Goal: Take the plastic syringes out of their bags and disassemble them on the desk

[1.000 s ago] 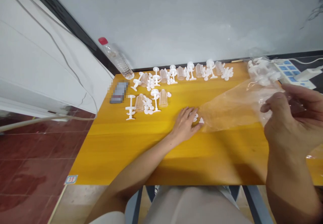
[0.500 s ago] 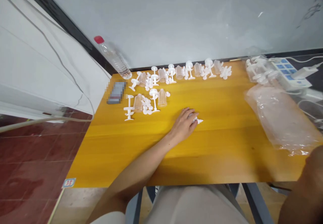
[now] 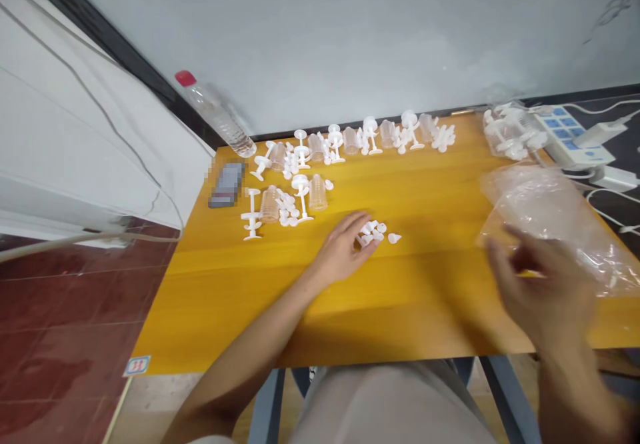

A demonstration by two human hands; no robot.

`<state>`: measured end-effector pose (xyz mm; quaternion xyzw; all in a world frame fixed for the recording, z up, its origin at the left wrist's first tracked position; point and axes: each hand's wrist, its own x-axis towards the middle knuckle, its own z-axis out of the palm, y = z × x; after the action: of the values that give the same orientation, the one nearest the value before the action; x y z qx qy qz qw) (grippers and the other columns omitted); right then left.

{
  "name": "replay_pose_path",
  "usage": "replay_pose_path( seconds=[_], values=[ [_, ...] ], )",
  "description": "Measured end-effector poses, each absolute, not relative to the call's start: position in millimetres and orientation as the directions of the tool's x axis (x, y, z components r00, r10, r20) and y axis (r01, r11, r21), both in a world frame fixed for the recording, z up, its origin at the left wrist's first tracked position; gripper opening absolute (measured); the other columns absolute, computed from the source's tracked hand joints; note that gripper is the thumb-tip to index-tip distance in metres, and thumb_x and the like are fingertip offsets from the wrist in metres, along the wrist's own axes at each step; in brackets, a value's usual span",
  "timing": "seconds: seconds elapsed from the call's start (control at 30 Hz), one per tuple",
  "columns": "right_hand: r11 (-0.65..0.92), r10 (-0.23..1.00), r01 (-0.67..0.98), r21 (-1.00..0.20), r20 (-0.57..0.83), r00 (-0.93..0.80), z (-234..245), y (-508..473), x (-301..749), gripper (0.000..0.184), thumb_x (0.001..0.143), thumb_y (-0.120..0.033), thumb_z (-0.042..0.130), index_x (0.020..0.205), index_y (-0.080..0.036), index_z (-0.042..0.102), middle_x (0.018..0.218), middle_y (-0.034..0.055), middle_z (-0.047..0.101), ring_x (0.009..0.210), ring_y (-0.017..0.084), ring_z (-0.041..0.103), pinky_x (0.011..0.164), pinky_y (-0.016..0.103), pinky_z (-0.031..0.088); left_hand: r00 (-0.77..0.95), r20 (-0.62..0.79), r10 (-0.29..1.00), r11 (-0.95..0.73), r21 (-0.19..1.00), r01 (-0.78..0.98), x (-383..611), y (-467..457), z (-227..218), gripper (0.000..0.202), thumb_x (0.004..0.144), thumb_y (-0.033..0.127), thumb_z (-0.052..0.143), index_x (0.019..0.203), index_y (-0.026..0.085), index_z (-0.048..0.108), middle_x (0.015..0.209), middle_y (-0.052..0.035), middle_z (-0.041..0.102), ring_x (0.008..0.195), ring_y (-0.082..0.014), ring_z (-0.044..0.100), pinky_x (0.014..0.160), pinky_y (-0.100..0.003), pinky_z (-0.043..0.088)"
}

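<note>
My left hand [image 3: 343, 247] lies flat on the yellow table [image 3: 260, 297], fingers stretched out and touching a small heap of white plastic caps [image 3: 375, 233]. My right hand [image 3: 543, 284] hovers above the table's right side, blurred by motion, fingers spread and holding nothing. Just behind it lies a crumpled clear plastic bag [image 3: 550, 211]. Several white plastic stems and clear little cups [image 3: 300, 191] stand in groups at the far left and along the back edge [image 3: 380, 134].
A water bottle with a red cap [image 3: 215, 117] leans at the back left, a dark phone [image 3: 226, 184] lies beside it. A second bag of white parts [image 3: 510, 131] and a power strip [image 3: 570, 141] sit at the back right. White cloth [image 3: 75, 137] hangs at left.
My right hand let go of the clear bag, dropped out of view, and now comes back over the table. My left hand slid slightly left, uncovering the white caps.
</note>
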<state>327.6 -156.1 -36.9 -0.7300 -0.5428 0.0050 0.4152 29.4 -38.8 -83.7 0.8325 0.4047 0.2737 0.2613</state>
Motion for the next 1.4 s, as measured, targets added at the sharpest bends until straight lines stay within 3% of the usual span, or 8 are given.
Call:
replay_pose_path(
  seconds=[0.13,0.3,0.5,0.73,0.87,1.0,1.2,1.4],
  values=[
    [0.157,0.948,0.857,-0.491,0.317,0.008,-55,-106,278,0.037,0.096,-0.043,0.062,0.120,-0.018,0.073,0.108,0.0113,0.071,0.067,0.017,0.067,0.066,0.034,0.057,0.467,0.170,0.868,-0.450,0.665,0.596,6,-44,-77,0.046,0.097,0.037,0.063,0.140,0.022,0.061,0.143,-0.0125,0.064,0.132,-0.0280,0.062,0.116,-0.046,0.049],
    [0.267,0.964,0.864,-0.427,0.124,-0.237,-71,-76,260,0.032,0.094,-0.024,0.060,0.123,-0.017,0.070,0.120,0.0132,0.070,0.091,0.024,0.072,0.085,0.037,0.057,0.528,0.205,0.824,-0.520,0.642,0.563,4,-44,-80,0.048,0.094,0.014,0.055,0.141,0.023,0.061,0.142,-0.0090,0.065,0.130,-0.0241,0.063,0.115,-0.042,0.050],
    [0.234,0.968,0.843,-0.485,0.040,-0.246,-65,-69,269,0.021,0.097,-0.021,0.052,0.105,-0.018,0.071,0.099,0.0088,0.074,0.085,0.021,0.069,0.079,0.031,0.050,0.570,0.264,0.778,-0.588,0.627,0.511,15,-32,-83,0.039,0.098,0.013,0.054,0.132,0.025,0.066,0.138,-0.0064,0.067,0.126,-0.0208,0.065,0.112,-0.039,0.051],
    [0.295,0.951,0.856,-0.424,0.038,-0.308,-31,-8,252,0.026,0.098,-0.023,0.047,0.098,-0.016,0.073,0.091,0.0101,0.070,0.080,0.019,0.062,0.075,0.028,0.040,0.574,0.132,0.808,-0.539,0.558,0.631,12,-18,-71,0.012,0.096,0.024,0.064,0.103,0.023,0.073,0.095,-0.0026,0.072,0.082,-0.0164,0.068,0.079,-0.030,0.054],
    [0.356,0.889,0.842,-0.405,-0.130,-0.439,-38,39,221,0.025,0.093,-0.016,0.050,0.087,-0.015,0.074,0.089,0.0113,0.074,0.078,0.020,0.063,0.071,0.028,0.036,0.659,0.033,0.751,-0.592,0.475,0.651,7,-14,-61,0.024,0.094,0.022,0.064,0.116,0.023,0.074,0.102,-0.0050,0.070,0.084,-0.0182,0.069,0.082,-0.032,0.054],
    [0.374,0.866,0.814,-0.445,-0.145,-0.478,-54,67,197,0.023,0.090,-0.017,0.055,0.090,-0.016,0.077,0.088,0.0087,0.076,0.076,0.018,0.063,0.070,0.027,0.037,0.706,-0.017,0.708,-0.636,0.417,0.649,-3,-11,-52,0.018,0.097,0.023,0.060,0.106,0.023,0.076,0.104,-0.0067,0.069,0.091,-0.0216,0.070,0.087,-0.035,0.054],
    [0.385,0.877,0.770,-0.508,-0.060,-0.478,-66,80,187,0.023,0.089,-0.018,0.057,0.099,-0.017,0.078,0.090,0.0050,0.076,0.079,0.016,0.064,0.070,0.024,0.038,0.542,0.189,0.819,-0.561,0.466,0.685,-16,8,-42,0.024,0.102,0.029,0.052,0.118,0.022,0.068,0.111,-0.0083,0.070,0.099,-0.0225,0.068,0.090,-0.037,0.053],
    [0.398,0.875,0.670,-0.627,0.042,-0.481,-76,91,179,0.023,0.086,-0.016,0.060,0.100,-0.018,0.078,0.086,0.0027,0.075,0.077,0.015,0.063,0.072,0.023,0.038,0.470,0.272,0.840,-0.538,0.301,0.787,-16,39,-40,0.022,0.100,0.026,0.056,0.114,0.024,0.073,0.114,-0.0073,0.073,0.107,-0.0259,0.065,0.101,-0.046,0.043]
  ],
)
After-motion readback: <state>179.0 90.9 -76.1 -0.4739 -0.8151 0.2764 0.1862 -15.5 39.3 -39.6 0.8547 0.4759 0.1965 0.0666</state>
